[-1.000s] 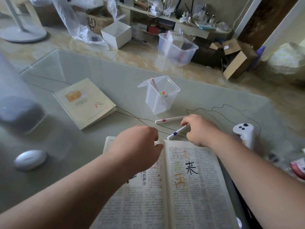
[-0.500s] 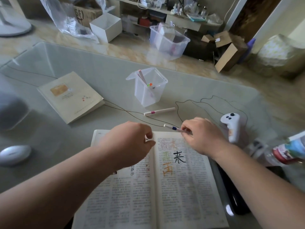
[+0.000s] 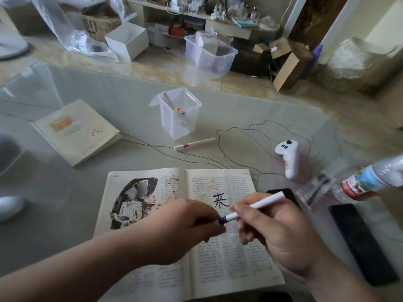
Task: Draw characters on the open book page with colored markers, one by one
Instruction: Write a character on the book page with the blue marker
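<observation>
Messy room behind: boxes, bags, shelf at 12 o'clock. Glass table (image 3: 65, 192) up front. Closed book (image 3: 75, 131) lying at 10 o'clock. Clear tub (image 3: 177, 115) with markers inside at 12 o'clock, pink marker (image 3: 194, 144) lying flat just below it. Open book (image 3: 185, 225) in middle, black character (image 3: 220, 200) on right page. Left hand (image 3: 181, 227) above book, fingers pinched on dark tip of blue marker (image 3: 253, 207). Right hand (image 3: 281, 234) fingers wrapped round its white body. White controller (image 3: 289, 158) at 2 o'clock. Bottle (image 3: 370, 179) at 3 o'clock.
</observation>
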